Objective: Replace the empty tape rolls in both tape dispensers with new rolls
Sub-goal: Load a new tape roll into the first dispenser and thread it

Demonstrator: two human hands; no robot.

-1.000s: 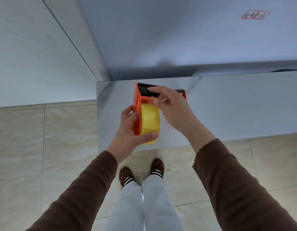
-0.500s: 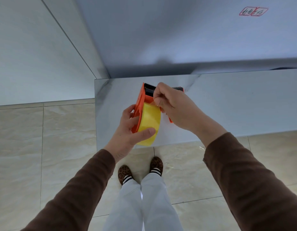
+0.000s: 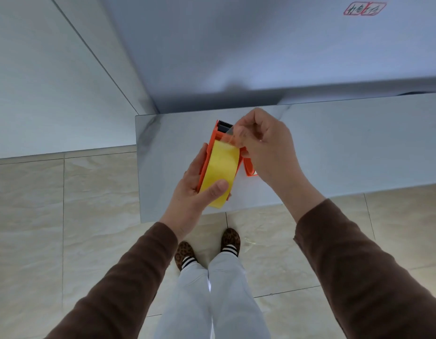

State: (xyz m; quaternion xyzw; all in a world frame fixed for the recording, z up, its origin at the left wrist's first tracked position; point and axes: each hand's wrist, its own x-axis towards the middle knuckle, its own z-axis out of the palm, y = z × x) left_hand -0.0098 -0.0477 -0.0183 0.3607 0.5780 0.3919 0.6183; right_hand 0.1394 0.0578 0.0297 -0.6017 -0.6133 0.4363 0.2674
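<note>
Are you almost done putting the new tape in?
Partly. A full yellow tape roll already sits in the orange dispenser that the left hand holds. Now the right hand pulls the clear tape end toward the toothed cutter. A second dispenser is not clearly in view, so that one cannot be judged.
</note>
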